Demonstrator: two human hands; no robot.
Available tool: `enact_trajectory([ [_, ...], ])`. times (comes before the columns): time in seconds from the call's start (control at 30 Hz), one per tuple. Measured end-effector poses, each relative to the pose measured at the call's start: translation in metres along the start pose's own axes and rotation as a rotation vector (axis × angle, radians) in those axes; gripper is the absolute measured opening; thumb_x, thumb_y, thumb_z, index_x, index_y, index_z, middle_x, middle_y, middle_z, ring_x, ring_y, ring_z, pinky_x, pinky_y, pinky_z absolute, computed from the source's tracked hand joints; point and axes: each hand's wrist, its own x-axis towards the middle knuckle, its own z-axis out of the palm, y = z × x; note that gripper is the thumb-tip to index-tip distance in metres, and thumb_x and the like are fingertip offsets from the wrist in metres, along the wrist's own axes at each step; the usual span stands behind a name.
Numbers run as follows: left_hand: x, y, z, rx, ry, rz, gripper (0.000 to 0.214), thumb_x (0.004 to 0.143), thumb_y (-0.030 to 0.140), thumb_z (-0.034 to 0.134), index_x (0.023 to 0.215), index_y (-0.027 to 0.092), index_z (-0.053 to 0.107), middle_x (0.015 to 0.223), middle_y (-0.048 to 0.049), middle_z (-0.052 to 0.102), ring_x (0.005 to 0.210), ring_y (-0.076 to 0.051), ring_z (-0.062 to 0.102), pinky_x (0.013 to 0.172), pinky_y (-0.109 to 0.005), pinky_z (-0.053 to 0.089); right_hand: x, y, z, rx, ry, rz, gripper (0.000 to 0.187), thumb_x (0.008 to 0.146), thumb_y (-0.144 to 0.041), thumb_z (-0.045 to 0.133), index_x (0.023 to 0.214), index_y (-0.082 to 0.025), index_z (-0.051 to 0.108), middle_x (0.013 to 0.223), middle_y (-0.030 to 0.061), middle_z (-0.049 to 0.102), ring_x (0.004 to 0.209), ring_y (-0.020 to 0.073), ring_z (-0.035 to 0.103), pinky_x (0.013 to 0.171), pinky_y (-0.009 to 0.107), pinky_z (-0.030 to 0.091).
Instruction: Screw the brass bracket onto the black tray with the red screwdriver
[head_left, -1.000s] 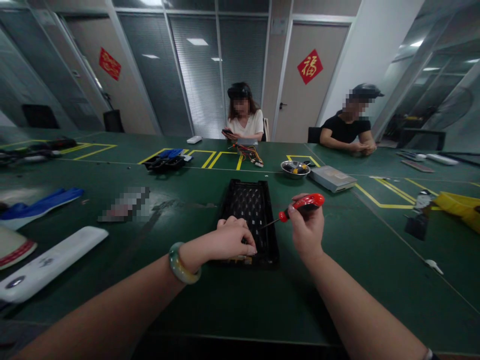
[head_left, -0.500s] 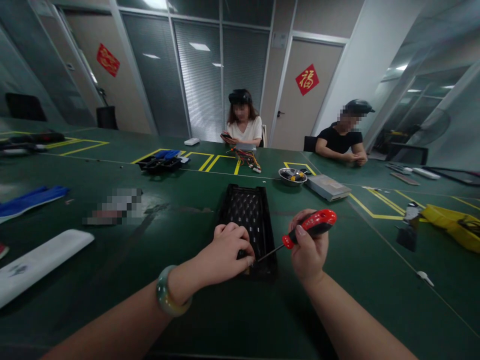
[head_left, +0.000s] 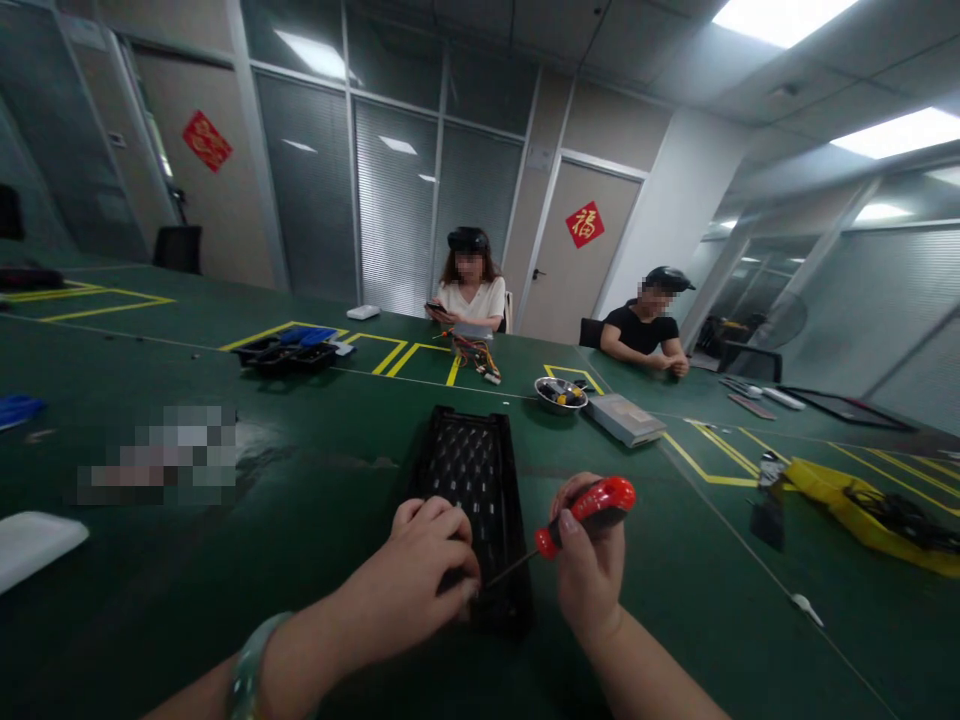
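"What carries everything?"
"A green tabletop (head_left: 690,560), marked with yellow tape lines (head_left: 731,482). A black perforated panel (head_left: 465,450) lies on it."
"And around that panel?"
"Beyond it to the right, a metal bowl (head_left: 561,408) and a flat grey box (head_left: 626,420); beyond it to the left, a black tray (head_left: 289,367). Well to its right, a yellow bag (head_left: 821,490) and a small white piece (head_left: 808,608); well to its left, a white casing (head_left: 37,550)."

a metal bowl (head_left: 559,407) sits just beside a flat gray box (head_left: 625,418).
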Motion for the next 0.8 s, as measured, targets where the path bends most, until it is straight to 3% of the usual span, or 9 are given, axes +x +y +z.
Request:
enact_trajectory([
  [0.43, -0.0011, -0.006, 0.0035, -0.001, -0.007, 0.014, 0.01, 0.077, 0.033, 0.075, 0.087, 0.037, 0.074, 0.101, 0.0042, 0.059, 0.103, -0.021, 0.047, 0.097, -0.043, 0.016, -0.0021, 0.0012, -0.0016, -0.01, -0.032, -0.008, 0.007, 0.093, -0.027, 0.056, 0.099, -0.024, 0.056, 0.088, 0.0, 0.047, 0.073, 0.0136, 0.046, 0.062, 0.029, 0.038],
  [0.8, 0.0003, -0.0006, 0.0018, 0.007, 0.001, 0.01, 0.011, 0.077, 0.026, 0.072, 0.084, 0.033, 0.074, 0.096, 0.004, 0.064, 0.102, -0.021, 0.048, 0.093, -0.041, 0.018, -0.0037, -0.0009, -0.0007, -0.02, -0.03, -0.051, 0.007, 0.093, -0.027, 0.055, 0.098, -0.024, 0.055, 0.089, 0.0005, 0.047, 0.074, 0.0145, 0.046, 0.063, 0.03, 0.039],
])
